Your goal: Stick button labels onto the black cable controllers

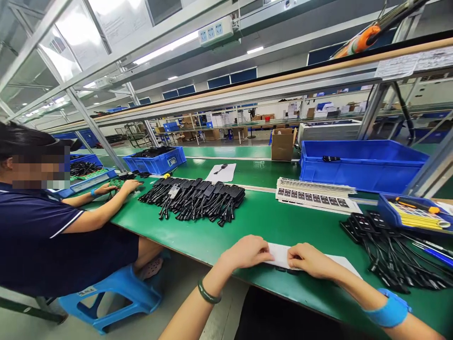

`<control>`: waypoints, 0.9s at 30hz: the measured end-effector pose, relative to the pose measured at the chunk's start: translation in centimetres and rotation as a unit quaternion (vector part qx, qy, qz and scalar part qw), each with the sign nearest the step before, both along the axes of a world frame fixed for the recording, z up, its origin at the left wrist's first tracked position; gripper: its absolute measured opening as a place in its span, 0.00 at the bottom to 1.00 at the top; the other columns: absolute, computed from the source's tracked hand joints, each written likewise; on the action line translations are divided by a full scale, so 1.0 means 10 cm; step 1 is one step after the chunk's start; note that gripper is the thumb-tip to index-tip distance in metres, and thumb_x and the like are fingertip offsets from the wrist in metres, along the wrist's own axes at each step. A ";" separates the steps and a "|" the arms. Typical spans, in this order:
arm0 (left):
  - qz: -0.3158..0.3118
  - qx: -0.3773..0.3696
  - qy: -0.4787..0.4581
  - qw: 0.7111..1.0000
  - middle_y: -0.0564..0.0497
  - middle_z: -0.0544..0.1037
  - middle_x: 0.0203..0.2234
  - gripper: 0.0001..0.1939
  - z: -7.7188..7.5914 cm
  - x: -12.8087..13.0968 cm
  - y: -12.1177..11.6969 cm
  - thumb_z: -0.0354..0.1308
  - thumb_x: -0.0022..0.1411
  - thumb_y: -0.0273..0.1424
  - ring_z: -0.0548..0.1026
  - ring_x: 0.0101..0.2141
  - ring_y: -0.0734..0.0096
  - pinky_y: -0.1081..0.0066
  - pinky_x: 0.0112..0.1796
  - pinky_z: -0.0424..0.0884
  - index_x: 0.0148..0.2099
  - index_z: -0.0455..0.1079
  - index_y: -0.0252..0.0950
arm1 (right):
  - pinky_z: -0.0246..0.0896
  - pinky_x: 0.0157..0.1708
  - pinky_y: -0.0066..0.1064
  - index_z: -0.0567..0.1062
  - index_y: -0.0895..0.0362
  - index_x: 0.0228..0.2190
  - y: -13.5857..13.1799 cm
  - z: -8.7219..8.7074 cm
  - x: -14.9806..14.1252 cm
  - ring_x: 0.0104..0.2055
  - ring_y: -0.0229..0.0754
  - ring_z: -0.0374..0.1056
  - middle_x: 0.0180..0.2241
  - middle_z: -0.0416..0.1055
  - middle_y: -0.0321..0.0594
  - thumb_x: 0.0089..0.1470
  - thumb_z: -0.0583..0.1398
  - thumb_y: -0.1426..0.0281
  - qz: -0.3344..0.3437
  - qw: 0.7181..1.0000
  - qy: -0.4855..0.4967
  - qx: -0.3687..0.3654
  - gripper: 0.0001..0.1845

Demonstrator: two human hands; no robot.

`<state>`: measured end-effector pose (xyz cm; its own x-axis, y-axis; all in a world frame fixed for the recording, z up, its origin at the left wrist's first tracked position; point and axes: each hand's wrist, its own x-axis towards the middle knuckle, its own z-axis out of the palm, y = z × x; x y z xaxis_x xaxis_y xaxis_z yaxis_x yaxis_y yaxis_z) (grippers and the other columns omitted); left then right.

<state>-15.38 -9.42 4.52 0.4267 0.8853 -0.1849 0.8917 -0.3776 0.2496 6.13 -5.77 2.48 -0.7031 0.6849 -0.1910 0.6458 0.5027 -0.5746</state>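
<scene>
Nearest, at the front edge of the green bench (262, 217): white sheet (278, 255), with small black pieces (285, 270) partly hidden beneath its near edge. Left hand (249, 251): thumb and fingertips closed on the sheet's left part. Right hand (311, 259): likewise closed on the sheet, just beside the left hand. Right of these: bundle of black cable assemblies (385, 250); just behind, small blue tray (385, 208) with orange-and-black cutter (417, 205). Left, seated on blue plastic stool (109, 297): co-worker (35, 236), both hands at the bench. Mid-bench: large pile of black cable assemblies (198, 196); to its right, stacked label sheets (313, 198). Farther back: white paper (228, 174) under one black cable part (221, 168); large blue bin (357, 170); open cardboard box (283, 144).
</scene>
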 end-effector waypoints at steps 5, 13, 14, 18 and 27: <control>-0.022 -0.012 0.037 0.999 0.46 0.74 0.31 0.20 -0.11 0.34 0.15 0.50 0.60 0.47 0.73 0.36 0.64 0.73 0.37 0.68 0.37 0.73 0.36 | 0.45 0.26 0.25 0.73 0.61 0.22 0.02 0.01 -0.01 0.26 0.34 0.58 0.22 0.67 0.36 0.47 0.52 0.77 -0.011 1.000 -0.002 0.003 0.10; -0.043 -0.006 0.077 0.996 0.39 0.73 0.34 0.24 -0.11 0.43 0.16 0.42 0.62 0.44 0.74 0.38 0.56 0.63 0.41 0.72 0.41 0.71 0.32 | 0.45 0.20 0.23 0.76 0.62 0.21 0.22 0.05 0.19 0.21 0.33 0.56 0.17 0.65 0.34 0.39 0.59 0.76 -0.014 0.996 -0.059 -0.069 0.05; -0.046 -0.004 0.078 0.996 0.39 0.73 0.34 0.25 -0.11 0.45 0.15 0.41 0.62 0.46 0.74 0.37 0.55 0.62 0.40 0.72 0.41 0.70 0.32 | 0.45 0.20 0.23 0.76 0.62 0.21 0.21 0.04 0.20 0.21 0.33 0.57 0.18 0.66 0.34 0.39 0.59 0.76 -0.021 0.996 -0.061 -0.063 0.04; -0.059 0.026 0.067 0.996 0.38 0.71 0.37 0.31 -0.16 0.59 0.14 0.37 0.60 0.50 0.72 0.41 0.53 0.60 0.43 0.72 0.44 0.68 0.31 | 0.46 0.24 0.25 0.76 0.62 0.23 0.11 -0.02 0.18 0.25 0.35 0.61 0.23 0.71 0.40 0.46 0.56 0.75 -0.060 0.997 -0.055 0.007 0.08; -0.077 0.017 0.057 0.995 0.38 0.72 0.36 0.29 -0.28 0.69 0.32 0.38 0.60 0.50 0.73 0.39 0.53 0.61 0.42 0.71 0.41 0.69 0.30 | 0.45 0.25 0.26 0.75 0.62 0.25 0.14 0.03 0.43 0.26 0.38 0.62 0.24 0.71 0.42 0.49 0.55 0.76 -0.040 0.994 -0.079 0.062 0.09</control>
